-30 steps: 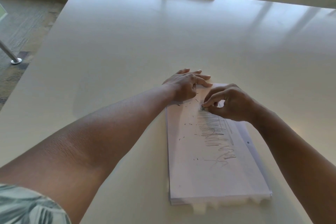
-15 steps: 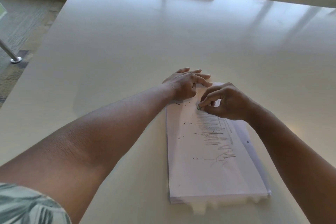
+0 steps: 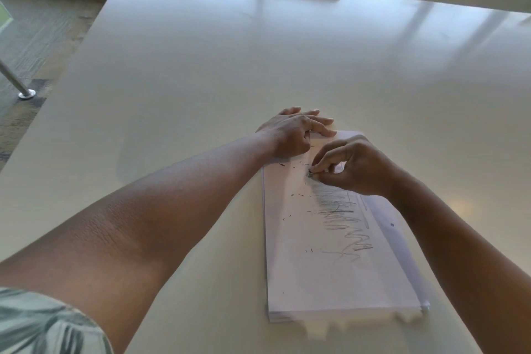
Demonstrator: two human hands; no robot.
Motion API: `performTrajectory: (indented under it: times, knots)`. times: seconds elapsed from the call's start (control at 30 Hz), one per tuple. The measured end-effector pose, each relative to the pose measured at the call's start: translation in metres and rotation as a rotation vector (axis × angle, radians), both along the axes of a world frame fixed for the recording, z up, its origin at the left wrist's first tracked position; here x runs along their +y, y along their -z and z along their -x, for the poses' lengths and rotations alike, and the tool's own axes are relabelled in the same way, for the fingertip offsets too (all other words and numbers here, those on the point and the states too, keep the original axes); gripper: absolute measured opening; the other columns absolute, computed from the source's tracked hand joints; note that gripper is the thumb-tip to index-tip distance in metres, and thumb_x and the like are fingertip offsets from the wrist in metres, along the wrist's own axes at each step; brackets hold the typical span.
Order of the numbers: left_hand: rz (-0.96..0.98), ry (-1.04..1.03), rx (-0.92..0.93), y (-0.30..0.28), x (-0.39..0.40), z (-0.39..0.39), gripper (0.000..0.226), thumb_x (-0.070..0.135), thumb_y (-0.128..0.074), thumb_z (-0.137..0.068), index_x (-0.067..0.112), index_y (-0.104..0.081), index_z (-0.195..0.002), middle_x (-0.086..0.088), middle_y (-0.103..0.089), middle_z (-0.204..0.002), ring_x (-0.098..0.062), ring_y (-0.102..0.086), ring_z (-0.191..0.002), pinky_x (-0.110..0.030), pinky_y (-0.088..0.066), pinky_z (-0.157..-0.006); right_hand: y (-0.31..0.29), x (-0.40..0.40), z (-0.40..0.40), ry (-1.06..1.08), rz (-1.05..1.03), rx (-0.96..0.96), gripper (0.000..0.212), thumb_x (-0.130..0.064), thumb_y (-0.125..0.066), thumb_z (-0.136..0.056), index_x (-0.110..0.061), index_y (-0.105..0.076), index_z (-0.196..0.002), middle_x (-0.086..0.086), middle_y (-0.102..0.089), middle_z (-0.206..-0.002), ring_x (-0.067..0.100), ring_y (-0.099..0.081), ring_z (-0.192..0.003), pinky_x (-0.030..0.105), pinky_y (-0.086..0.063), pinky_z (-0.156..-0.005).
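The left hand (image 3: 293, 131) is laid flat on the far left corner of the pad (image 3: 330, 267), with the fingers straight and reaching partly onto the table (image 3: 201, 66); nothing is gripped. Judged purpose: the pad is pinned so it cannot slide or buckle. The pad lies lengthwise between both forearms. Dark flecks (image 3: 300, 195) are scattered over its left half, and a pencil scribble (image 3: 342, 215) runs down its right half. The right hand (image 3: 356, 169) is curled, with thumb and forefinger pinched on a small grey piece (image 3: 310, 174), probably an eraser but too small to confirm. The piece is held against the pad at the scribble's far end, where rubbing is judged to be in hand.
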State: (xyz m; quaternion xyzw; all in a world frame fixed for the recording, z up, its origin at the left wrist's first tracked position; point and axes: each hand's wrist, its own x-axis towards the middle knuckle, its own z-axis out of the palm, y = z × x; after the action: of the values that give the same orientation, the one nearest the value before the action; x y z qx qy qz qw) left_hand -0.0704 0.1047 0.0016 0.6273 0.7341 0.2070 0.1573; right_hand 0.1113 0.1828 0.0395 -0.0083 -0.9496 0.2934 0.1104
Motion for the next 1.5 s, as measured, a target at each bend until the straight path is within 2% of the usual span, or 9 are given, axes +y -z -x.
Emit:
performTrajectory:
  times: [0.3,0.53,0.63,0.73,0.8,0.9,1.13,1.4,1.5]
  knots:
    - [0.002,0.020,0.008,0.002,0.002,0.001,0.053,0.016,-0.042,-0.098,0.048,-0.060,-0.137,0.026,-0.039,-0.158,0.002,-0.019,-0.153,-0.033,-0.007,-0.127,0.014,-0.004,0.011,0.218,-0.049,0.196,0.006,-0.005,-0.083,-0.075,-0.008,-0.080,-0.079,0.000,-0.075,-0.079,-0.008,-0.062,-0.063,0.016,-0.052,-0.064]
    - [0.000,0.009,-0.011,0.002,0.002,0.003,0.062,0.009,-0.039,-0.095,0.049,-0.060,-0.138,0.027,-0.040,-0.157,0.003,-0.019,-0.152,-0.033,-0.007,-0.127,0.006,-0.006,0.007,0.064,-0.014,0.102,0.007,-0.006,-0.085,-0.073,-0.009,-0.081,-0.077,-0.002,-0.076,-0.079,-0.003,-0.066,-0.066,0.014,-0.054,-0.067]
    - [0.035,0.024,-0.001,0.001,0.001,0.003,0.047,0.029,-0.043,-0.099,0.048,-0.058,-0.140,0.026,-0.039,-0.158,0.003,-0.018,-0.153,-0.034,-0.007,-0.128,0.009,-0.005,0.014,0.164,-0.053,0.179,0.004,-0.005,-0.082,-0.074,-0.009,-0.081,-0.075,-0.001,-0.075,-0.075,-0.005,-0.064,-0.065,0.022,-0.057,-0.064]
    - [0.051,0.024,0.000,0.000,0.001,0.004,0.050,0.049,-0.038,-0.093,0.049,-0.059,-0.138,0.027,-0.039,-0.158,0.004,-0.019,-0.152,-0.031,-0.007,-0.127,0.010,-0.017,0.017,0.117,-0.050,0.203,0.004,-0.011,-0.080,-0.076,-0.009,-0.080,-0.073,0.000,-0.075,-0.074,-0.012,-0.060,-0.065,0.014,-0.052,-0.065]
    - [0.038,0.018,-0.009,0.001,0.001,0.004,0.048,0.033,-0.040,-0.097,0.050,-0.059,-0.137,0.028,-0.040,-0.157,0.004,-0.019,-0.152,-0.033,-0.008,-0.127,0.007,-0.023,0.011,0.022,0.016,0.121,0.006,-0.016,-0.081,-0.076,-0.009,-0.080,-0.075,-0.001,-0.076,-0.079,-0.006,-0.064,-0.067,0.014,-0.053,-0.067]
    - [0.022,-0.016,-0.024,0.001,0.001,0.002,0.067,0.007,-0.038,-0.091,0.051,-0.059,-0.136,0.030,-0.040,-0.155,0.006,-0.020,-0.151,-0.033,-0.008,-0.128,0.000,-0.016,0.002,0.004,0.098,-0.062,0.007,-0.014,-0.086,-0.074,-0.011,-0.081,-0.079,-0.006,-0.076,-0.082,0.008,-0.070,-0.068,0.023,-0.057,-0.069]
    - [-0.005,-0.010,-0.024,0.004,0.002,0.003,0.069,0.004,-0.039,-0.091,0.051,-0.058,-0.137,0.030,-0.041,-0.155,0.005,-0.020,-0.151,-0.033,-0.008,-0.128,-0.001,-0.003,-0.004,0.193,0.068,-0.041,0.010,-0.005,-0.084,-0.073,-0.014,-0.080,-0.076,-0.008,-0.074,-0.076,0.007,-0.067,-0.066,0.021,-0.057,-0.067]
    - [-0.018,-0.019,-0.024,0.004,0.002,0.002,0.069,0.003,-0.040,-0.091,0.051,-0.059,-0.137,0.029,-0.041,-0.155,0.004,-0.021,-0.152,-0.035,-0.009,-0.128,-0.009,-0.007,-0.010,0.019,0.047,-0.134,0.006,-0.005,-0.084,-0.074,-0.010,-0.080,-0.077,-0.007,-0.075,-0.080,0.003,-0.067,-0.065,0.015,-0.053,-0.066]
    - [-0.011,-0.006,-0.015,0.003,0.002,0.001,0.068,0.004,-0.041,-0.090,0.050,-0.058,-0.138,0.028,-0.040,-0.156,0.003,-0.020,-0.152,-0.034,-0.008,-0.128,-0.004,-0.007,-0.003,0.096,-0.008,-0.019,0.008,-0.002,-0.083,-0.073,-0.009,-0.080,-0.076,-0.005,-0.074,-0.077,0.000,-0.065,-0.065,0.018,-0.055,-0.065]
